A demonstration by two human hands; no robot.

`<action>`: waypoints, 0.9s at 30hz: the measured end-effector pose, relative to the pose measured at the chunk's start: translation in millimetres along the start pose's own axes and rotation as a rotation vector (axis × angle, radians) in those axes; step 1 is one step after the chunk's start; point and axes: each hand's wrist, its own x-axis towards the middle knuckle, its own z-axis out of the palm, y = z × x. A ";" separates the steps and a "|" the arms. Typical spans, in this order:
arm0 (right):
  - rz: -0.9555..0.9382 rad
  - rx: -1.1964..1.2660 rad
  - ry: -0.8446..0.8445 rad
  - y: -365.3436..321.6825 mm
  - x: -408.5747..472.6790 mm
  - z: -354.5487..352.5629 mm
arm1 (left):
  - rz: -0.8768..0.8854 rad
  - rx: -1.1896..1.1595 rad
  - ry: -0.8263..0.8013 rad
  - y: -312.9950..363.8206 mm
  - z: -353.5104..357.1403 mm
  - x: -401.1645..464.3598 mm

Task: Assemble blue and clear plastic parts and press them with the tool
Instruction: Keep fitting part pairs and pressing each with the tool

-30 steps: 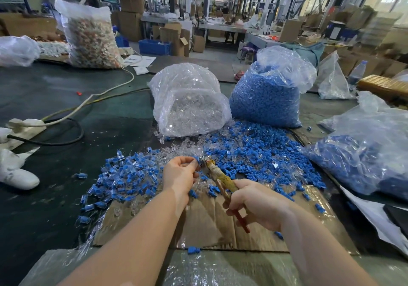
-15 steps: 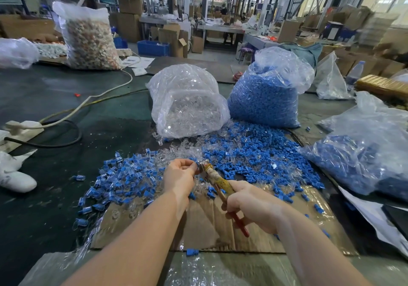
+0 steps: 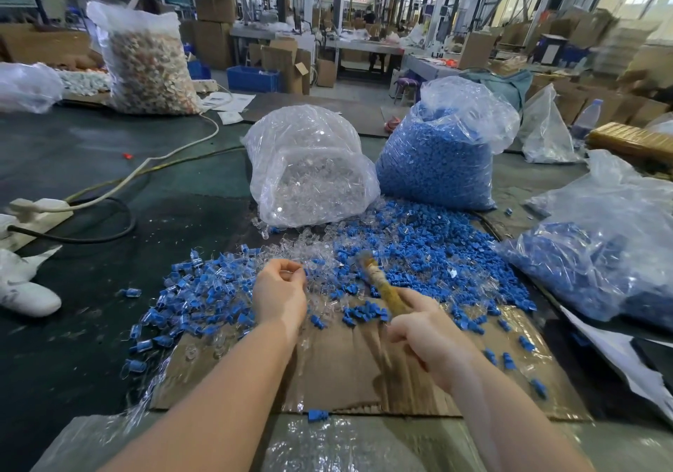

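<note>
Left hand [image 3: 279,295] fingers curled, pinching something small and clear at the fingertips, likely a clear part; can't tell if a blue piece is already in it. Right hand [image 3: 429,340] wrapped around the tool [image 3: 382,285], its tip pointing up over the loose blue parts [image 3: 429,256] at the far edge of the cardboard [image 3: 349,373]. Joined pieces [image 3: 182,304] lie off its left edge. Best bet: seat both parts squarely before squeezing, tool tip centered, fingertips out of the way.
</note>
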 end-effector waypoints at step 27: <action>-0.024 -1.180 0.660 54.2 25.2 -21.7 | 0.611 0.504 -0.222 -48.6 26.2 -35.8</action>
